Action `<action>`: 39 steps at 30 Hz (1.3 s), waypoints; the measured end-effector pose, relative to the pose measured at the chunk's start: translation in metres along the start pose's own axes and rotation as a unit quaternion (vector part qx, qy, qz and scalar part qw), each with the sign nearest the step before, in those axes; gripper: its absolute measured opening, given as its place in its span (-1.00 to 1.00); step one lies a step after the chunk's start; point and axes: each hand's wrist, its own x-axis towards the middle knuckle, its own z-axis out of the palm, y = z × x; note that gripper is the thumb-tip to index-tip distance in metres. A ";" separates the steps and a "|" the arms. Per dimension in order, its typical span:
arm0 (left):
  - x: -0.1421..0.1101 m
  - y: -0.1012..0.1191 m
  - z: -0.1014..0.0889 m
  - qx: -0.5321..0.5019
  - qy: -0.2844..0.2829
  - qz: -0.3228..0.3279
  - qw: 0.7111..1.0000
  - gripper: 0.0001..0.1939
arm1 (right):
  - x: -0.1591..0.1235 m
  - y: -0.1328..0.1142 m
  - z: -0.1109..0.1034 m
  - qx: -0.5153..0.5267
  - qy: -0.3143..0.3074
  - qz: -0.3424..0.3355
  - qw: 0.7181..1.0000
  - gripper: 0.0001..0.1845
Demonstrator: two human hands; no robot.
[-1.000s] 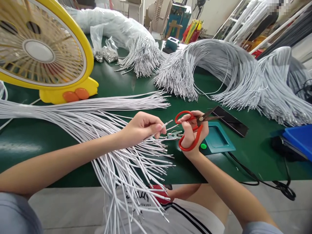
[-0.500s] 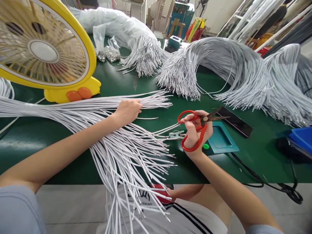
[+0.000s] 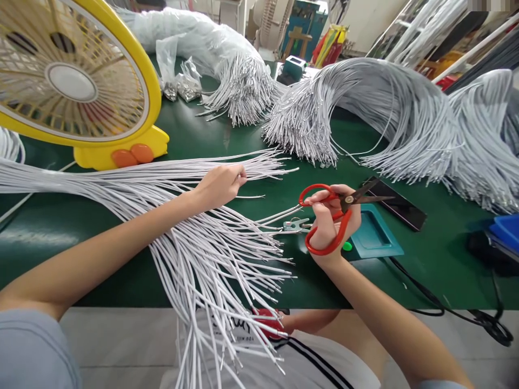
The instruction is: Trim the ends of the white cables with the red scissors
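My left hand is closed in a pinch on a white cable, whose end sticks out to the right past its neighbours. Under that forearm a loose fan of white cables spreads over the table and hangs off its front edge. My right hand holds red-handled scissors, fingers through the loops, blades parted and pointing right. A small metal clip lies just left of this hand, by several cable ends. Beneath and to the right sits a teal tray.
A yellow fan stands at the left. Thick grey-white cable bundles arch across the back of the green table, beside small plastic bags. A dark phone, black cords and a blue object lie right.
My left hand has slid slightly right, and one cable end now protrudes farther from the upper bunch. The scissors stay in my right hand, blades still apart. The view has shifted a little.
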 end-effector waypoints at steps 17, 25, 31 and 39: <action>-0.043 0.081 -0.029 -0.452 -0.112 -0.006 0.885 -0.80 | -0.001 -0.001 0.000 -0.010 -0.002 0.008 1.000 -0.70; -0.030 0.068 -0.020 -0.527 -0.076 -0.085 0.842 -0.84 | -0.001 -0.001 0.000 -0.010 -0.003 0.014 1.000 -0.72; -0.032 0.068 -0.021 -0.563 -0.095 -0.066 0.818 -0.83 | -0.001 -0.003 0.000 -0.017 -0.005 0.019 1.000 -0.72; -0.035 0.073 -0.023 -0.564 -0.119 -0.047 0.816 -0.82 | -0.001 -0.004 -0.001 -0.024 -0.008 0.015 1.000 -0.75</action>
